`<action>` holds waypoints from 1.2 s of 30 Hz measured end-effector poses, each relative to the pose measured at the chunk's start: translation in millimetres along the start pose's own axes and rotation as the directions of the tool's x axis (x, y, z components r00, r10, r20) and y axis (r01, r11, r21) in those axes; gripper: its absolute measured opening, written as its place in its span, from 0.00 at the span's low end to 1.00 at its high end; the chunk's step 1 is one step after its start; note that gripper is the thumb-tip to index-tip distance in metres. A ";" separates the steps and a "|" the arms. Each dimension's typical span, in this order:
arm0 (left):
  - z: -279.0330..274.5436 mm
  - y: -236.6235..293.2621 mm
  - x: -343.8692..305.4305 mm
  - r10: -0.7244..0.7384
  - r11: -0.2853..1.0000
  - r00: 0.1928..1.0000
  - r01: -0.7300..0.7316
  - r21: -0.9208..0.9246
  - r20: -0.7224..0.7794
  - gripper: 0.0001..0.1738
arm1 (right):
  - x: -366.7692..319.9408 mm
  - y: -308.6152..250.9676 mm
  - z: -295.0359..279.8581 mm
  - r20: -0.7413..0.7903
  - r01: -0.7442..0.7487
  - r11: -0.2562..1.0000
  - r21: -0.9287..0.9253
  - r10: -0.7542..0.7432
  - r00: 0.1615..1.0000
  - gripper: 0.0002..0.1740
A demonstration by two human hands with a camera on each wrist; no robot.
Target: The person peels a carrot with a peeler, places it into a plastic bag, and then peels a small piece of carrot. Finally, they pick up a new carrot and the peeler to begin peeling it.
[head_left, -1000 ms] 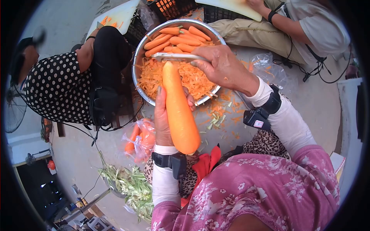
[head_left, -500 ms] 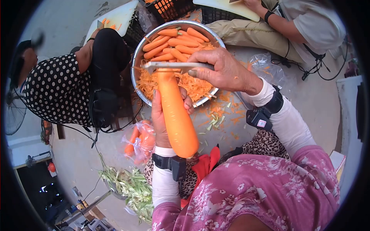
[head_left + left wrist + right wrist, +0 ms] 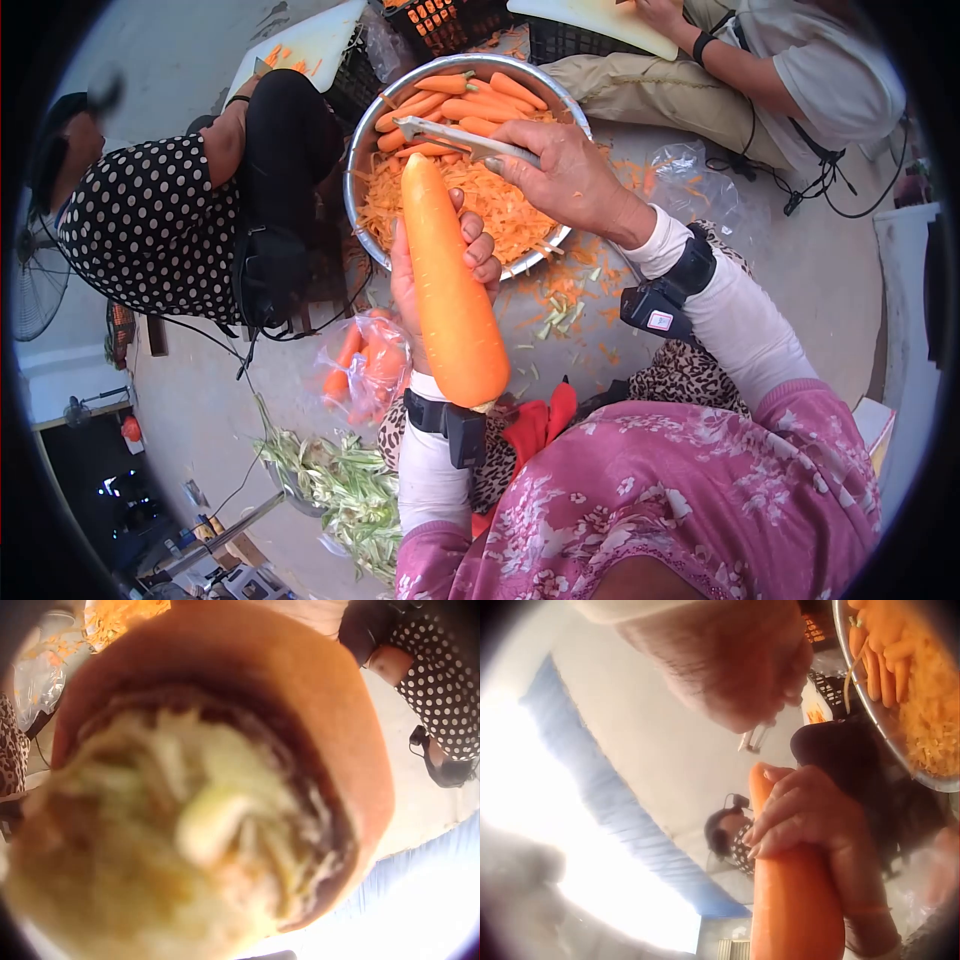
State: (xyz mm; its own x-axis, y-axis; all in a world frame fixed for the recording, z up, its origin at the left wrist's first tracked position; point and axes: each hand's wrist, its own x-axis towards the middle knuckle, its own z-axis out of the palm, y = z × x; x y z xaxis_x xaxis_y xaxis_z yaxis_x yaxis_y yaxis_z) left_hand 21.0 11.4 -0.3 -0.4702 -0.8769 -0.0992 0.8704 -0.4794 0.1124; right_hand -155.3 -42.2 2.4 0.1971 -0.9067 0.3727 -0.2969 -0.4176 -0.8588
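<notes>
In the head view a large carrot (image 3: 455, 310) stands slanted, its narrow tip toward the basin and its thick end near the left wrist. The left hand (image 3: 404, 285) grips it from below, thumb on one side and fingers curled round the other. A metal peeler (image 3: 455, 136) is held by its handle in the right hand (image 3: 580, 180), its head just beyond the carrot's tip. Close up in the left wrist view is the carrot's blurred stem end (image 3: 202, 825). The right wrist view has the left-hand fingers (image 3: 787, 810) wrapped over the carrot's upper part.
Behind the hands stands a metal basin (image 3: 352, 215) of carrots and orange shavings. A plastic bag of carrots (image 3: 365, 365) and a heap of pale green leaves (image 3: 345, 485) lie at left. Two people sit beyond, by cutting boards (image 3: 320, 40) and black crates (image 3: 450, 30).
The peeler has lifted off the carrot's upper part and now tilts beyond its tip. The carrot has shifted a little left, and more of the left-hand fingers show.
</notes>
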 end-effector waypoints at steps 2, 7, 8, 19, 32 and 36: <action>2.9 -2.9 0.0 0.027 0.999 0.998 -0.026 0.028 -0.049 0.26 | 0.8 -9.3 0.9 -0.065 0.029 0.999 -0.022 -0.030 0.997 0.08; -3.6 -1.6 2.0 0.052 0.999 0.991 -0.050 0.021 -0.127 0.26 | -3.9 -28.6 -5.2 -0.084 0.103 0.994 -0.036 -0.105 0.991 0.09; -3.8 0.1 1.8 0.026 1.000 0.993 -0.028 -0.009 -0.116 0.27 | -6.3 -28.5 -6.8 -0.006 0.191 0.981 -0.028 -0.191 0.982 0.09; -1.1 5.4 4.1 -0.040 0.999 0.999 0.040 0.003 -0.027 0.29 | -0.8 3.7 -13.2 0.087 0.258 0.929 -0.265 -0.243 0.966 0.08; -8.6 -5.1 16.8 0.118 0.993 0.939 -0.102 0.066 -0.322 0.24 | 0.1 0.3 26.8 0.158 -0.502 0.746 0.437 0.486 0.860 0.10; -20.0 -5.2 24.9 0.209 0.974 0.839 -0.130 0.188 -0.502 0.23 | -9.0 12.0 57.6 0.070 -0.516 0.807 0.288 0.519 0.852 0.16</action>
State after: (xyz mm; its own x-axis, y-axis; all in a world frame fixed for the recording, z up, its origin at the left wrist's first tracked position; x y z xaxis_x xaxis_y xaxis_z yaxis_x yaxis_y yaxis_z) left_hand 7.7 -7.2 -23.1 -0.1398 -0.8193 -0.5560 0.8809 -0.3593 0.3080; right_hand -106.8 -35.7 -31.5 0.0788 -0.9851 -0.1530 -0.0724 0.1474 -0.9864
